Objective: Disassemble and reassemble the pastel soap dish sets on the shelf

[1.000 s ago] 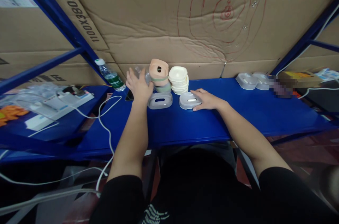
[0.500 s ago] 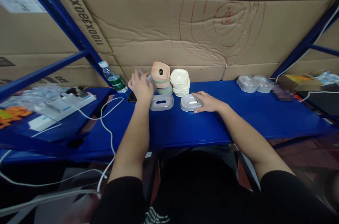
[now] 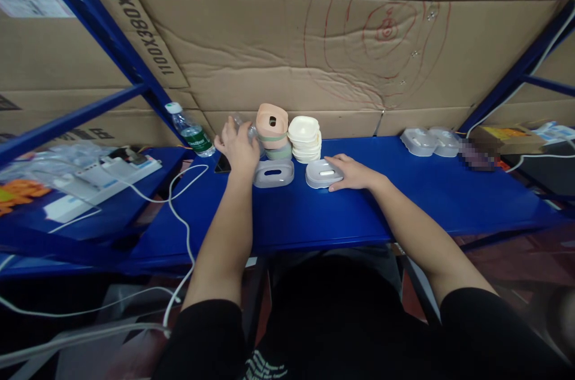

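My left hand (image 3: 237, 145) is bent over some clear plastic covers (image 3: 252, 129), gripping at them; its fingertips are partly hidden. My right hand (image 3: 353, 173) holds the right edge of a translucent box (image 3: 320, 176), thumb in front and fingers behind. A white slot shows in that box's top. To its left, a translucent grey lid (image 3: 274, 180) with a dark oval slot lies flat. Behind the lid rises a stack of peach covers (image 3: 272, 117) above greenish ones (image 3: 279, 151). Beside them stand stacked cream shells (image 3: 305, 139).
Two closed translucent boxes (image 3: 422, 143) sit at the right on the blue table (image 3: 314, 224). A water bottle (image 3: 194, 134) leans at the left, near a white cable (image 3: 186, 230) and a power strip (image 3: 103, 188). Cardboard (image 3: 251, 44) walls the back.
Both hands stay almost where they were. The left hand has shifted very slightly left among the clear covers, and the view has tilted a touch.
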Tool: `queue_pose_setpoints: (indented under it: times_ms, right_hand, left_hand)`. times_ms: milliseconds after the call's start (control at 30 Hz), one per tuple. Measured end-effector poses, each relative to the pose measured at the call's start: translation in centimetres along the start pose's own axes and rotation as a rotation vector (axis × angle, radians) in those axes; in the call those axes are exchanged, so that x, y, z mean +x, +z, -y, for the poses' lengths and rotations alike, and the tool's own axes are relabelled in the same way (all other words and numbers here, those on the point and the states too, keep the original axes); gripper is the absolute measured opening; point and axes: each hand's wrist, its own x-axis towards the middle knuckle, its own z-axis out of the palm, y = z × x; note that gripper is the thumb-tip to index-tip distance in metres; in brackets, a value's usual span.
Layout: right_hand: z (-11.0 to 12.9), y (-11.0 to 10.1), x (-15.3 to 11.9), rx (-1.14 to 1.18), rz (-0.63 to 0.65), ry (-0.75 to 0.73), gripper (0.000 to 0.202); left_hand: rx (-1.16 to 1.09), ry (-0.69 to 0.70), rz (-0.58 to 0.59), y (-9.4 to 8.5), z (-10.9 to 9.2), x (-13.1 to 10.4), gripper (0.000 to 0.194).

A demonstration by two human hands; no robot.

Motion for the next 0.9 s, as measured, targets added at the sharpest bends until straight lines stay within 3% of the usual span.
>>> queue_pose_setpoints:
  times_ms: [533, 900]
  right_hand:
    - [-0.3, 0.1, 0.0, 0.001, -0.025, -0.022, 0.115]
    - [-0.1, 0.1, 0.0, 0.002, -0.015, -0.008, 0.116]
  left_hand:
    - [-0.07, -0.016, -0.07, -1.8, -0.7, -0.3, 0.041]
    - [-0.11, -0.031, -0.14, -1.7, 0.4, 0.8, 0.04]
